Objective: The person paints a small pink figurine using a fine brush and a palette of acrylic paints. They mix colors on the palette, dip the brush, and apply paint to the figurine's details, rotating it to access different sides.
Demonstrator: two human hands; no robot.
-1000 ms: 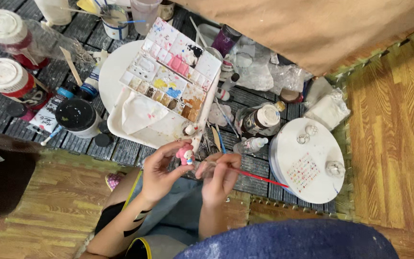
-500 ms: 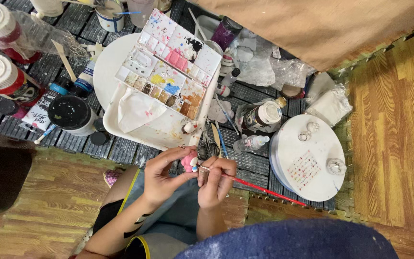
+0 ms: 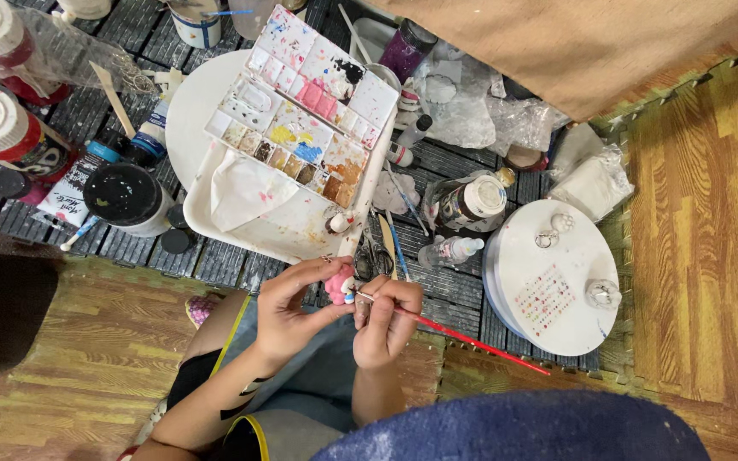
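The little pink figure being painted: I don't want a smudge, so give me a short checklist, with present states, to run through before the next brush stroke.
1. Pink figure pinched in the left hand: ok, fingers close around it.
2. Red-handled brush gripped in the right hand: ok, held like a pen, tip at the figure.
3. Hands braced: ok, they touch each other above the lap.
4. Paint load on the brush tip: cannot tell, too small to see.
5. Paint palette within view: ok, open on the white tray ahead.
6. Wet paint under the holding fingers: cannot tell, hidden.
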